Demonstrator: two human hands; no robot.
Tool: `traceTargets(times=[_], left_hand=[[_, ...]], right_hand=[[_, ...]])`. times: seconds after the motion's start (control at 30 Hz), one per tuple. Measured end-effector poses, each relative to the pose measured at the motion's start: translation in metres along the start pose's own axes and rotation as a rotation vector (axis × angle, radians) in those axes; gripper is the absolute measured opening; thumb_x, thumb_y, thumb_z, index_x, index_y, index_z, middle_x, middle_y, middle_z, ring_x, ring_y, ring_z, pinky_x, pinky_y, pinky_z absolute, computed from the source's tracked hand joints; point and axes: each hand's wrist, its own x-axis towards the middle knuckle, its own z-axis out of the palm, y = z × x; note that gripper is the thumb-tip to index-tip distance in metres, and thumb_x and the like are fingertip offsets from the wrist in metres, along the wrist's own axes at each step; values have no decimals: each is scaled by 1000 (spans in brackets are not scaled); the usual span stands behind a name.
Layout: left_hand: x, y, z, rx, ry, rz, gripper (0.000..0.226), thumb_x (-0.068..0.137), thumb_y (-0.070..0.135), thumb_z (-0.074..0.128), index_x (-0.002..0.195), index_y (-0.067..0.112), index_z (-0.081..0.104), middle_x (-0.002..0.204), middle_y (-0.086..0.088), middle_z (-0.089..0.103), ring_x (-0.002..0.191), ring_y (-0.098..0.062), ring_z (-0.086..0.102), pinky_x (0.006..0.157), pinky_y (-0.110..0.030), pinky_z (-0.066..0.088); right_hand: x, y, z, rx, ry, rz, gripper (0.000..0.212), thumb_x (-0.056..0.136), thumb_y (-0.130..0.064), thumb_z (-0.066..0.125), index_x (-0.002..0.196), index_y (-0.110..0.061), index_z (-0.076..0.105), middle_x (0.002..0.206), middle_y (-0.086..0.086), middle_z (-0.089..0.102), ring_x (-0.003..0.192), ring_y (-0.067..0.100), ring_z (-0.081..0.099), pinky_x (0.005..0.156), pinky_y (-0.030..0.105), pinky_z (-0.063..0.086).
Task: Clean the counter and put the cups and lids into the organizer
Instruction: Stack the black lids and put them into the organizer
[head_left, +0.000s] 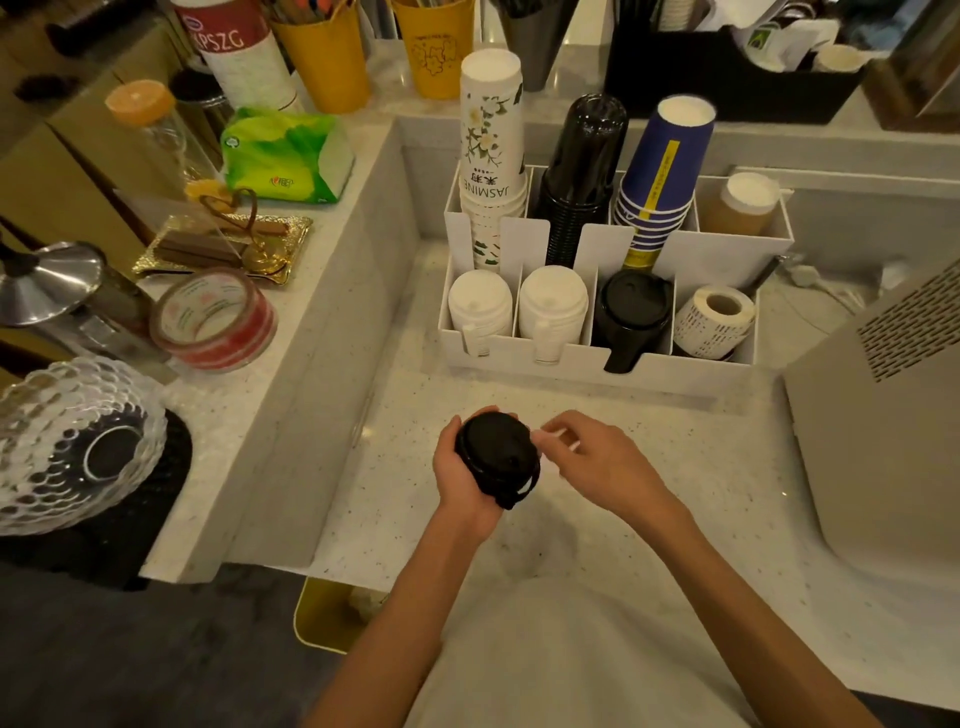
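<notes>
Fingers of the left hand (464, 470) curl around a stack of black lids (498, 460), cupping it from below and from the left, above the speckled counter (675, 467). Beside it the right hand (592, 462) pinches a thin pale strip (too blurred to identify) just at the stack's right edge. Well beyond both hands stands the white organizer (571, 364), a black lid stack (631, 312) already in one front compartment.

White cup stack (491, 156) reads "JASMINE" — red-banded canister (236, 49), "KPSZG".
</notes>
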Motion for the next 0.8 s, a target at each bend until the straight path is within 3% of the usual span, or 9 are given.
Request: traceTargets(times=[0.07,0.17,0.27,0.4,0.5,0.57,0.6,0.67,0.8], left_hand=[[1,2,-3,-22,-25,-85,49,92,51,47,103,13,75,108,-15,72,94,-32,70,82,-43,58],[0,-3,-2,70,-35,-219,58,83,62,56,104,12,77,104,-17,75,90,-33,74,73,-44,60],[3,-4,-5,125,-29,-290,65,79,71,57,102,14,79,104,-18,75,93,-35,74,72,-46,59],[4,-7,-9,156,-48,-328,66,80,70,57,106,13,78,107,-19,75,95,-35,73,75,-47,59],[4,-13,-1,197,-40,-217,54,85,64,55,104,18,78,105,-15,75,94,-31,74,73,-43,60],[5,-15,5,240,-36,-75,47,91,59,51,101,20,75,102,-12,74,91,-28,74,74,-42,59],[5,-15,7,244,-44,-27,45,93,58,48,100,21,74,100,-11,74,90,-27,74,74,-42,59],[4,-14,10,245,-89,3,49,93,61,42,99,23,73,97,-9,76,89,-27,75,73,-43,60],[10,-6,14,303,-178,21,61,86,71,40,108,23,71,104,-6,75,101,-30,72,80,-47,59]], right_hand=[[-3,3,0,60,-59,-175,67,83,-60,59,142,-42,35,146,-11,42,126,10,46,103,36,43],[-7,4,5,35,-228,-370,82,82,-53,67,148,-47,18,156,-18,19,141,7,21,114,33,30],[-8,7,11,-55,-229,-403,82,84,-45,67,150,-43,19,156,-20,19,138,10,30,108,28,39],[-10,12,12,-106,-248,-366,82,85,-43,67,150,-44,18,157,-21,16,137,12,34,103,25,39],[-11,14,14,105,-204,-258,77,85,-48,66,148,-46,22,158,-15,18,141,13,29,105,24,40],[-10,13,19,285,-154,-166,71,84,-52,65,144,-43,28,145,-12,36,133,15,41,88,12,46],[-10,12,22,355,-147,-111,71,83,-52,66,143,-41,29,135,-12,42,126,17,49,81,13,50],[-7,9,22,481,-172,3,71,82,-46,71,139,-41,30,128,-8,45,114,23,58,79,28,59],[5,8,15,708,-259,107,71,76,-34,81,131,-42,38,128,2,50,106,28,63,77,43,61]])
